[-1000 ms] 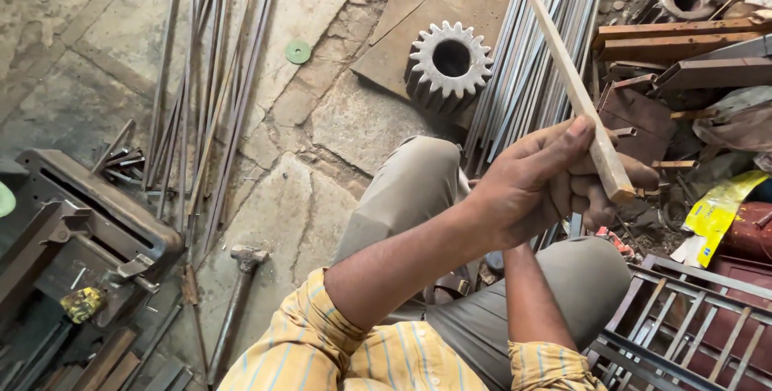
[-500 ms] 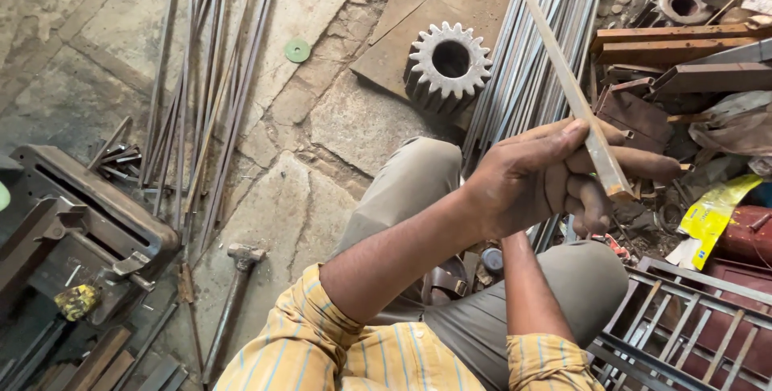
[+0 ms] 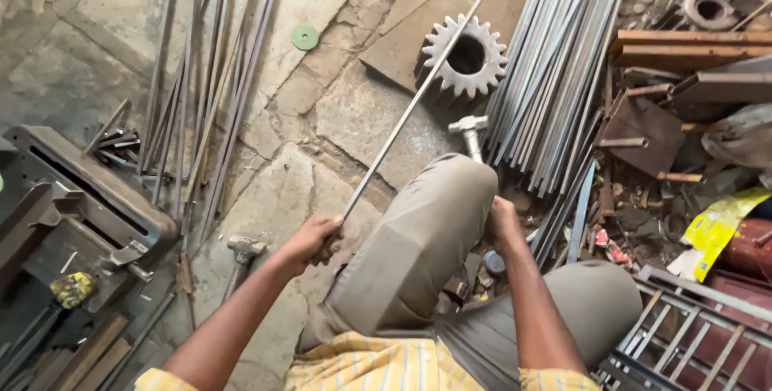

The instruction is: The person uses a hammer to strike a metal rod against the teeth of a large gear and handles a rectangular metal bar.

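My left hand is closed around the lower end of a long thin metal rod, which slants up to the right over the stone floor and across a large toothed gear. My right hand is low beside my raised left knee, close to the near ends of a bundle of grey metal strips. Its fingers are hidden behind the knee. A small hammer head lies just beyond the knee.
Rusty rods lie in a long bundle on the left beside a dark metal machine frame. A hammer lies near my left hand. Scrap steel sections, a yellow wrapper and a metal grille crowd the right.
The hand that held a strip up near the camera has swung down and left, now gripping the rod low by my knee. My right hand has come into view beside the knee.
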